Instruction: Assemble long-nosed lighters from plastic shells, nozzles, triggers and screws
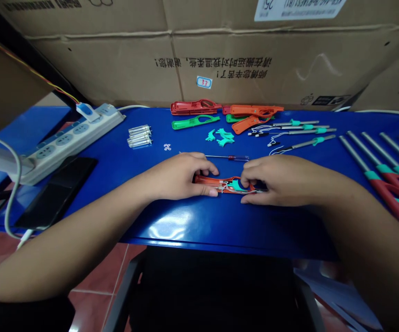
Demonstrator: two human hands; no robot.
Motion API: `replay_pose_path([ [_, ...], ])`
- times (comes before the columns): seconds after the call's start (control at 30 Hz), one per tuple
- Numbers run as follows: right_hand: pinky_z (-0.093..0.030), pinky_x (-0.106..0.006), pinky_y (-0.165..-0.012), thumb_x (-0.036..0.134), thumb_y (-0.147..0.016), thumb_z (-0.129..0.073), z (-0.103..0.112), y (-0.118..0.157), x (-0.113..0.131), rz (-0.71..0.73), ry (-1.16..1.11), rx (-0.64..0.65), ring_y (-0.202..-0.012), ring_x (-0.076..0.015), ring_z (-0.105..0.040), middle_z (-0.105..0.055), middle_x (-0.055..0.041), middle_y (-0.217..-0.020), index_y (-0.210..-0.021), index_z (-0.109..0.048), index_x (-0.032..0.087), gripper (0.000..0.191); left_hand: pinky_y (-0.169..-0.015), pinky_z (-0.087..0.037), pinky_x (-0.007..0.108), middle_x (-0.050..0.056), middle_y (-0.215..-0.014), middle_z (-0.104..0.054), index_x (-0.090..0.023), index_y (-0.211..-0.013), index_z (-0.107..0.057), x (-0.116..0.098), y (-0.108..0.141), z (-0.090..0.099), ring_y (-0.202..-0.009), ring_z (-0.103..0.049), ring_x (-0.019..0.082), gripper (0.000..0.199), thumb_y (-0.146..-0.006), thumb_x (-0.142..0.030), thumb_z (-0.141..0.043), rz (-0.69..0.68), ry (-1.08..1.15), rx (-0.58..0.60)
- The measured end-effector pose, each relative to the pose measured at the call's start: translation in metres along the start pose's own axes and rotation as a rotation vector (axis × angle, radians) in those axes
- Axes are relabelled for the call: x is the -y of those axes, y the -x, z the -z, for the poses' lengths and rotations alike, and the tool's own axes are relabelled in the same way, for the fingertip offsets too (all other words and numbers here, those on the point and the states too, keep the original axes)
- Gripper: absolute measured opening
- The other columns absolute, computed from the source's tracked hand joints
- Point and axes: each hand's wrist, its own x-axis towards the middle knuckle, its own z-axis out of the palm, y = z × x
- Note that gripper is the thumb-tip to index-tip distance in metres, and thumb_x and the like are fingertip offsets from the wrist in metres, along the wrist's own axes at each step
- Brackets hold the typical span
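Observation:
An orange-red lighter casing [227, 190] lies open on the blue table in front of me, with a teal trigger [235, 186] and thin white wires [222, 186] inside it. My left hand [182, 176] is closed round the casing's left end, thumb along the near edge. At the other end, my right hand [275, 180] grips the casing, its index finger bent down near the trigger. My right fingers partly hide that end, where a dark rod seems to come out. Just behind the casing lies a screwdriver [238, 158] with a clear and red handle.
Loose casing halves [196, 122], teal triggers [225, 137] and wired metal tubes [308, 131] lie behind my hands. Clear fuel tanks [139, 136] and small white pieces [167, 147] sit left. Farther out are a power strip [64, 138], a phone [57, 191] and red lighters [389, 180].

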Motion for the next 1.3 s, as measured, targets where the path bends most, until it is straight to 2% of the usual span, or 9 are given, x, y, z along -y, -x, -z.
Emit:
replay_pose_path([
  [0.1, -0.033, -0.029, -0.059, 0.042, -0.087, -0.065, -0.004, -0.002, 0.004, 0.009, 0.028, 0.000, -0.070, -0.0171, -0.056, -0.066, -0.0038, -0.086, -0.085, -0.069, 0.020, 0.022, -0.083, -0.047, 0.030, 0.003, -0.096, -0.068, -0.023, -0.111, -0.074, -0.004, 0.002, -0.001, -0.090, -0.063, 0.019, 0.037, -0.080, -0.043, -0.080, -0.032, -0.025, 0.000],
  [0.27, -0.034, -0.031, -0.059, 0.033, -0.091, -0.060, -0.008, -0.002, 0.010, 0.030, 0.060, -0.015, -0.070, -0.0176, -0.056, -0.065, -0.0058, -0.086, -0.084, -0.070, 0.019, 0.018, -0.083, -0.047, 0.030, 0.003, -0.095, -0.071, -0.023, -0.106, -0.076, -0.005, 0.001, -0.008, -0.089, -0.065, 0.017, 0.022, -0.090, -0.037, -0.070, -0.049, 0.031, -0.050],
  [0.47, -0.037, -0.031, -0.064, 0.027, -0.097, -0.048, -0.008, 0.000, 0.013, 0.087, 0.055, 0.012, -0.072, -0.0187, -0.057, -0.064, -0.0070, -0.088, -0.089, -0.065, 0.018, 0.021, -0.070, -0.047, 0.025, -0.001, -0.085, -0.069, -0.020, -0.097, -0.070, -0.004, -0.001, -0.013, -0.076, -0.063, 0.012, 0.011, -0.087, -0.024, -0.073, 0.048, 0.165, -0.107],
  [0.53, -0.038, -0.032, -0.066, 0.027, -0.098, -0.046, -0.008, 0.001, 0.013, 0.097, 0.052, 0.009, -0.074, -0.0189, -0.057, -0.064, -0.0077, -0.089, -0.088, -0.064, 0.017, 0.022, -0.076, -0.048, 0.027, 0.000, -0.087, -0.069, -0.020, -0.093, -0.073, -0.008, 0.001, -0.013, -0.081, -0.064, 0.013, 0.005, -0.090, -0.023, -0.069, 0.001, 0.111, -0.112],
  [0.6, -0.038, -0.031, -0.066, 0.027, -0.097, -0.047, -0.009, 0.001, 0.013, 0.092, 0.043, 0.002, -0.075, -0.0185, -0.057, -0.064, -0.0077, -0.089, -0.087, -0.064, 0.017, 0.023, -0.081, -0.049, 0.030, 0.002, -0.090, -0.071, -0.022, -0.095, -0.075, -0.015, 0.005, -0.014, -0.086, -0.065, 0.016, 0.012, -0.094, -0.025, -0.064, -0.041, -0.022, -0.135],
  [0.77, -0.038, -0.031, -0.065, 0.030, -0.099, -0.045, -0.015, 0.003, 0.014, 0.076, 0.012, -0.046, -0.074, -0.0172, -0.055, -0.063, -0.0074, -0.089, -0.087, -0.064, 0.016, 0.026, -0.077, -0.050, 0.037, 0.008, -0.092, -0.071, -0.020, -0.105, -0.078, -0.031, 0.018, -0.024, -0.087, -0.062, 0.023, 0.026, -0.099, -0.028, -0.054, -0.031, -0.354, -0.197],
  [0.9, -0.038, -0.032, -0.066, 0.030, -0.101, -0.041, -0.021, 0.005, 0.018, 0.054, 0.067, -0.074, -0.077, -0.0193, -0.056, -0.062, -0.0089, -0.090, -0.089, -0.063, 0.016, 0.029, -0.078, -0.052, 0.033, 0.006, -0.092, -0.070, -0.020, -0.107, -0.078, -0.027, 0.021, -0.032, -0.085, -0.063, 0.018, 0.021, -0.096, -0.025, -0.061, 0.005, -0.163, -0.283],
  [1.03, -0.040, -0.033, -0.068, 0.021, -0.099, -0.040, -0.027, 0.006, 0.023, -0.001, 0.143, -0.135, -0.077, -0.0198, -0.055, -0.061, -0.0104, -0.092, -0.088, -0.063, 0.015, 0.027, -0.074, -0.052, 0.028, 0.003, -0.087, -0.070, -0.021, -0.104, -0.078, -0.019, 0.017, -0.033, -0.080, -0.064, 0.014, 0.017, -0.092, -0.024, -0.066, 0.040, 0.043, -0.293],
  [1.3, -0.042, -0.033, -0.077, 0.019, -0.099, -0.042, -0.042, 0.003, 0.031, -0.047, 0.109, -0.255, -0.084, -0.0213, -0.055, -0.063, -0.0113, -0.092, -0.089, -0.064, 0.013, 0.024, -0.073, -0.050, 0.029, 0.003, -0.085, -0.068, -0.021, -0.101, -0.079, -0.012, 0.014, -0.036, -0.078, -0.061, 0.014, 0.016, -0.092, -0.020, -0.065, -0.017, -0.031, -0.315],
])
